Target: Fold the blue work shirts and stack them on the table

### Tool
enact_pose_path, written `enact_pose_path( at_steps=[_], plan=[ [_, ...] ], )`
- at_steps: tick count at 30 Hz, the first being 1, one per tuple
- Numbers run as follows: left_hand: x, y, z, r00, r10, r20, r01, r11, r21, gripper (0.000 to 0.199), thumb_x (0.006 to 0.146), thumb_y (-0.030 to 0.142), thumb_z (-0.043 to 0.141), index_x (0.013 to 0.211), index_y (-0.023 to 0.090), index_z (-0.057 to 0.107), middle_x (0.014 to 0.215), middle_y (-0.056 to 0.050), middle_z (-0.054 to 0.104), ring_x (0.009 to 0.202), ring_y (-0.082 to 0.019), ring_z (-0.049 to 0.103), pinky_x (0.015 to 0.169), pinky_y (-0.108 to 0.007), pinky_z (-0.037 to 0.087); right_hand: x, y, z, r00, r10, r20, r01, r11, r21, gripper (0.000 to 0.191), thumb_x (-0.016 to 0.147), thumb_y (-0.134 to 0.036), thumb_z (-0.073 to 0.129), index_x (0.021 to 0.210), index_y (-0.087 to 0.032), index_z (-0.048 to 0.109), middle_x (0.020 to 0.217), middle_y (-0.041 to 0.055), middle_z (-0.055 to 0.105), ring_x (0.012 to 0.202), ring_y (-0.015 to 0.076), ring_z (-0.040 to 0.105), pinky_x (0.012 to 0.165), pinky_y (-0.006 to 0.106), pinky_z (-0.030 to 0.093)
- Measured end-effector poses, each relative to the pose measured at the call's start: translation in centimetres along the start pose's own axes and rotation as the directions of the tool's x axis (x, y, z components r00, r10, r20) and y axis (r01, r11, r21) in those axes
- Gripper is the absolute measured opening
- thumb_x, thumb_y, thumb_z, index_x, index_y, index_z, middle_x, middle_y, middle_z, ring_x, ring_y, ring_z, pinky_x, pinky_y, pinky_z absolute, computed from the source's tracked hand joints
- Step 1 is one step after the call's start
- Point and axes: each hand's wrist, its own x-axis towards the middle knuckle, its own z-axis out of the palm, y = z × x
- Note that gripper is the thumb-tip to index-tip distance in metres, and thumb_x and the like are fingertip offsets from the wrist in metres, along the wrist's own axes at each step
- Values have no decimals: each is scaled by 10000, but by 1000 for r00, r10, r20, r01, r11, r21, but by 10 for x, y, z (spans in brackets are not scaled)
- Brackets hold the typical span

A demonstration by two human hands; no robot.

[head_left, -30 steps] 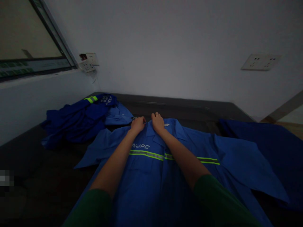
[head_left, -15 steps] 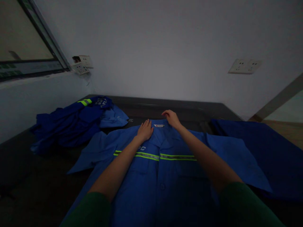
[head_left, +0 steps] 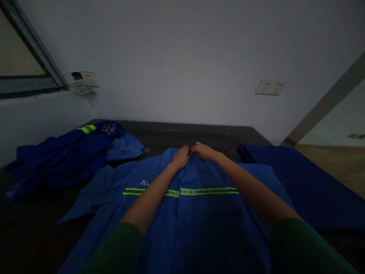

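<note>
My two hands at the collar of a blue short-sleeved shirt (head_left: pixel 186 213), which lies front up across the dark table (head_left: pixel 171 127), its far end toward the wall (head_left: pixel 182 61). My left hand (head_left: pixel 181 156) lies over the collar with fingers extended; I cannot tell whether the thumb takes hold of the cloth. My right hand (head_left: pixel 203 150), just beside it, is curled, pinching the collar's edge between thumb and fingertips. A reflective band (head_left: pixel 209 191) with yellow-green borders crosses the chest below my wrists, and white lettering (head_left: pixel 144 183) is partly covered by my left forearm. To the left lies a crumpled heap of blue garments (head_left: pixel 76 156); to the right, a dark blue cloth (head_left: pixel 302 186) spread flat.
</note>
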Motion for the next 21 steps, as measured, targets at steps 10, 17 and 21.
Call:
enact_pose_path(
  at_steps=[10, 17, 21],
  plan=[
    [8, 1, 13, 994, -70, 89, 69, 997, 18, 557, 975, 373, 302, 1496, 179, 277, 1571, -122, 231, 1448, -248, 220, 1170, -446, 198, 4, 22, -14, 997, -73, -17, 75, 978, 193, 130, 769, -133, 653, 842, -183, 748, 814, 37, 711, 824, 184, 584, 797, 280, 429],
    [6, 1, 14, 996, -57, 73, 57, 998, 4, 545, 983, 375, 286, 1491, 177, 286, 1569, -112, 247, 1448, -239, 221, 1174, -449, 197, 13, 25, -5, 997, -27, -76, 45, 967, 252, 99, 748, -117, 647, 736, -177, 725, 779, 30, 697, 778, 169, 580, 783, 268, 412],
    [3, 1, 15, 996, 24, -82, -26, 999, -19, 477, 963, 283, 347, 1429, 194, 389, 1534, -83, 342, 1419, -225, 283, 1151, -437, 265, 13, 25, 17, 994, -2, -108, 24, 979, 204, 97, 796, -143, 613, 774, -173, 703, 842, 44, 679, 844, 180, 557, 863, 305, 383]
  ],
)
